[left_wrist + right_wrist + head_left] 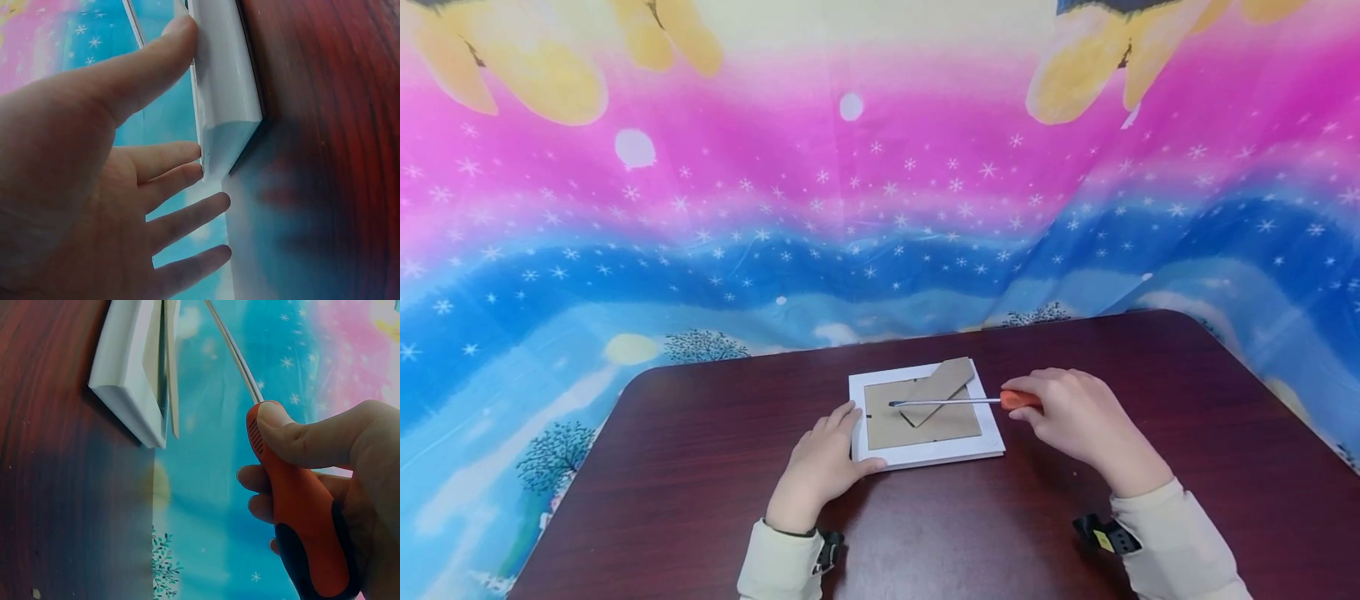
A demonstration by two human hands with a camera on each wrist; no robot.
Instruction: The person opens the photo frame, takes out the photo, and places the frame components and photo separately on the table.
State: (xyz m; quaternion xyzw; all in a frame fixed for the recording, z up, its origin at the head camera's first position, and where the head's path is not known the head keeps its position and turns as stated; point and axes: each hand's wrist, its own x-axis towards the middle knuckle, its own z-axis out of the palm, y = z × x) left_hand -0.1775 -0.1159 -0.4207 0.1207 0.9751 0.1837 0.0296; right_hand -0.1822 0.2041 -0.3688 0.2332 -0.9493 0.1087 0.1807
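Observation:
A white frame point(925, 457) lies on the table with its brown backing board point(887, 433) facing up and a brown stand flap point(936, 390) slanting across it. My left hand point(823, 462) rests on the frame's left edge and near corner, thumb and fingers spread; the left wrist view shows the thumb on the white side point(228, 75). In my right hand point(1078, 421) is a screwdriver, gripped by its orange and black handle point(306, 512). Its metal shaft point(955, 401) extends left over the flap, the tip above the board's middle; contact there cannot be told.
The dark red-brown table point(700, 467) has rounded far corners. Behind it hangs a pink and blue cloth point(850, 217) with snowflakes and trees. Each wrist wears a black strap, the right one point(1105, 535) with a yellow label.

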